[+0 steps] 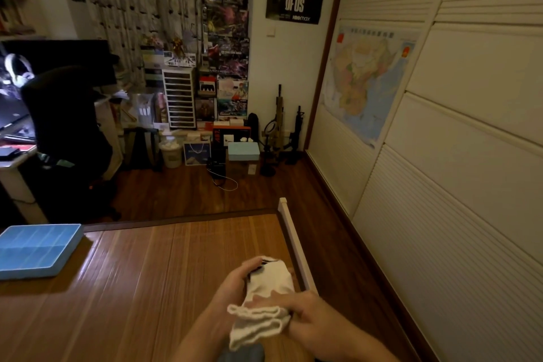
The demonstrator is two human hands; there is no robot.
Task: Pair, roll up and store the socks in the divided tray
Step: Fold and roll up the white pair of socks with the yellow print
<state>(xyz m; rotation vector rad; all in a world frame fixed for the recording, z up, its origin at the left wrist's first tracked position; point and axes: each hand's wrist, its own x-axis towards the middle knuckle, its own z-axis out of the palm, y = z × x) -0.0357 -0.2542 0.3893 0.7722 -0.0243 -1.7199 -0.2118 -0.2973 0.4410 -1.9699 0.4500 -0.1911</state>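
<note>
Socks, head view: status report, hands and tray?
Left hand and right hand both grip the white socks, above the mat. Blue divided tray far left, apart. Nothing between them.

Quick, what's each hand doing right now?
Left hand: gripping the white socks.
Right hand: holding the same socks at the cuff end.

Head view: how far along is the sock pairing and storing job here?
Done: nothing visibly stored; the blue divided tray shows no socks in its compartments. In hand: white socks, cuffs together, gripped by the left hand at the far end and the right hand at the cuffs, not yet rolled. Left: rolling them and placing them in the tray.
</note>
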